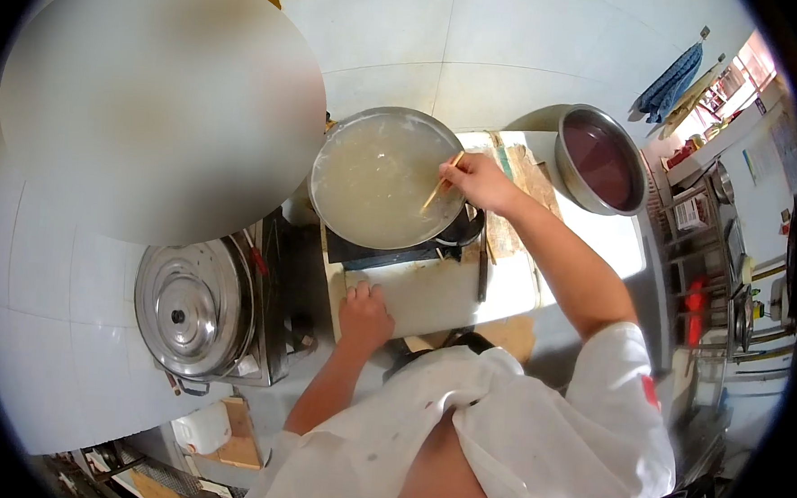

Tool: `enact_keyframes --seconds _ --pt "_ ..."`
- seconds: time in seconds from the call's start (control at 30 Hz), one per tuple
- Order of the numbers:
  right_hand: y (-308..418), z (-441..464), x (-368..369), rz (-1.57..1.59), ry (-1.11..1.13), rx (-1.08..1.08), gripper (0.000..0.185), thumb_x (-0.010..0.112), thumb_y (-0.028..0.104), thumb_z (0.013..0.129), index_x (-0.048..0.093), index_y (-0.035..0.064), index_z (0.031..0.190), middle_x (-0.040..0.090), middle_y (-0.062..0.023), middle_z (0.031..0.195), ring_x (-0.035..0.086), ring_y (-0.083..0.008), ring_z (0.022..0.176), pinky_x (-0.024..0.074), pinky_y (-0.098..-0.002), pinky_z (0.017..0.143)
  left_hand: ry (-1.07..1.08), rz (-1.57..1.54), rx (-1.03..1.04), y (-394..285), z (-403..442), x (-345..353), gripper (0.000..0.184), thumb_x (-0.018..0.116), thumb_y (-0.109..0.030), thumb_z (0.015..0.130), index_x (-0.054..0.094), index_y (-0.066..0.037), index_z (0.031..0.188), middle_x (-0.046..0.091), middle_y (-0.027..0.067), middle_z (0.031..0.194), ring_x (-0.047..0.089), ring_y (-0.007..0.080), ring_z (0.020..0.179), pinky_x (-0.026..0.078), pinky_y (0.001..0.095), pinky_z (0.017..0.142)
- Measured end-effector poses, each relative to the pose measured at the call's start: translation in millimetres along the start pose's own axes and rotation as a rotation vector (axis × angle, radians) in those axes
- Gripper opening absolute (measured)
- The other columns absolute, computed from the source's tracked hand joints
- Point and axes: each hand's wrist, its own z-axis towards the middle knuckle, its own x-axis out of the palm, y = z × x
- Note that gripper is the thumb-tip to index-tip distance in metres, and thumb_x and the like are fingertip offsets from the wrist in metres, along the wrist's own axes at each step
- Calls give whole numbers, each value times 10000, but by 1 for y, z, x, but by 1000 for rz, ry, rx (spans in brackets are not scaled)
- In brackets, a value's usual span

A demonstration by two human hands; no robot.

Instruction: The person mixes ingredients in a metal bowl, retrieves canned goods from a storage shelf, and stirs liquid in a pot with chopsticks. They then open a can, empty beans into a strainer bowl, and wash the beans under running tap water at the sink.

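A wide metal pot [335, 219] full of cloudy, pale liquid [375, 176] stands on a dark base on the white table. Wooden chopsticks [434, 195] are pinched in my right hand [479, 181], their lower ends at the liquid near the pot's right side. Small pale bits float on the surface. My left hand [365, 318] rests on the near left edge of the white table [414, 299], holding nothing, its fingers slightly bent and apart.
A metal basin [637, 194] of dark red liquid stands at the table's right end. Flattened cardboard [505, 237] and a dark-handled tool [483, 276] lie right of the pot. A large lidded pot [188, 306] sits at left. Shelving [701, 238] lines the right side. A large blur covers the upper left.
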Motion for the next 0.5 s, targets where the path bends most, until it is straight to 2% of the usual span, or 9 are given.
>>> enact_keyframes --seconds 0.1,0.2,0.3,0.4,0.5 --pt "10 -1 12 104 85 16 346 617 355 997 770 45 985 769 -72 917 670 -171 802 517 -324 751 14 -13 -14 -1 0 -1 354 768 -151 609 614 -79 920 560 121 973 591 333 921 514 468 731" --pt "29 -5 19 214 110 8 284 593 293 1043 735 47 1026 733 -1 892 558 -85 764 478 -262 731 42 -6 -22 -2 1 -4 363 770 -156 616 619 -80 937 561 118 978 589 331 939 515 465 745" --pt "36 3 24 306 72 -69 276 595 283 1045 730 43 1023 730 6 900 531 -74 743 470 -243 725 63 -1 -31 -3 1 -7 371 772 -162 627 622 -79 956 562 117 989 586 330 963 514 463 762" --pt "42 15 18 365 -69 -106 299 620 319 1021 759 76 916 675 8 802 500 -85 688 443 -268 662 66 11 -43 -2 -2 -2 380 775 -167 634 622 -79 971 561 116 997 585 329 975 512 463 771" --pt "55 23 -3 434 -238 -227 287 611 287 1028 746 39 977 722 -20 869 539 -97 701 462 -273 670 69 3 -48 -2 -1 -4 382 775 -171 639 621 -78 977 561 115 1002 583 329 983 512 463 777"
